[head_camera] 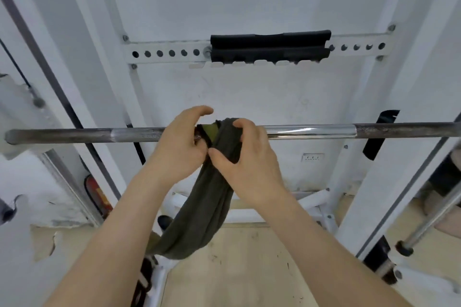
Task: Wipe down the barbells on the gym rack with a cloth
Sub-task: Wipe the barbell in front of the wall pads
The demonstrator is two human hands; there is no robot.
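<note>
Head view shows both grips closed on the cloth [207, 207] at the middle of the barbell [311, 132]. The right hand [249, 159] pinches the bunched fabric between thumb and fingers where it passes over the bar. The left hand [177, 139] curls beside it, apparently holding the cloth's edge against the steel with its index finger lifted.

The cloth is twisted into a thick rope, so it probably meets the bar along a narrow band only. A stroke made this way could skip most of the surface. Its long tail hangs well below the hands, near the white rack frame [311, 204]. A sideways pull could catch it there and tug it out of either grip.

The barbell lies level across the rack, its left end free. A hard push along its length might roll or shift it on its supports. The dull, dark outer stretches look rough and may drag on the fabric.
</note>
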